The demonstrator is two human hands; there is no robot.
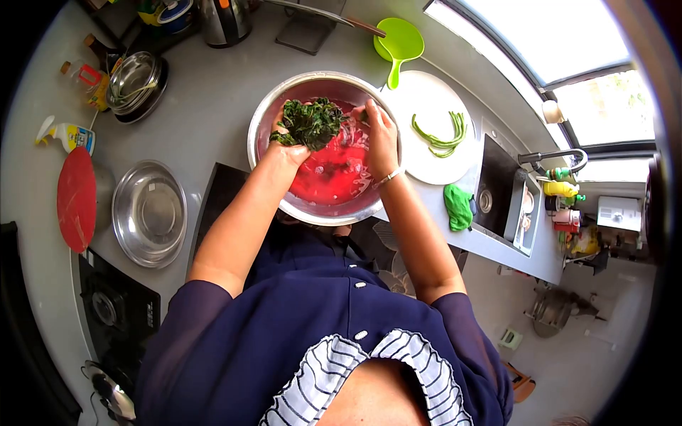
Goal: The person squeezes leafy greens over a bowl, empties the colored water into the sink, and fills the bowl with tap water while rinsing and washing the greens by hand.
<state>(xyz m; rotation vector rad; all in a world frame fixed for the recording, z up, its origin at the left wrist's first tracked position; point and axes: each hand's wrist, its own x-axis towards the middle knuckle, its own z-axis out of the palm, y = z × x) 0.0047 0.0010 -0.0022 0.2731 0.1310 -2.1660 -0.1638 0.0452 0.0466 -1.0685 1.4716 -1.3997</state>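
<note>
A wide metal bowl (264, 92) of red liquid sits in front of me. Over its left half, my left hand (288, 151) cups a clump of wet, dark leafy greens (312, 122) from below, fingers curled round its edge. My right hand (382, 138) is inside the bowl's right side, its fingers bent inward with a small dark green bit at the fingertips. The palm side of this hand is mostly hidden. A pale bracelet (389, 177) circles the right wrist.
Right of the bowl, a white round board (419, 96) carries long green beans (455, 136). A lime-green ladle-shaped scoop (400, 42) lies behind it. The sink (490, 184) and green cloth (459, 207) are farther right. A metal basin (149, 213) and gas hob (117, 305) stand left.
</note>
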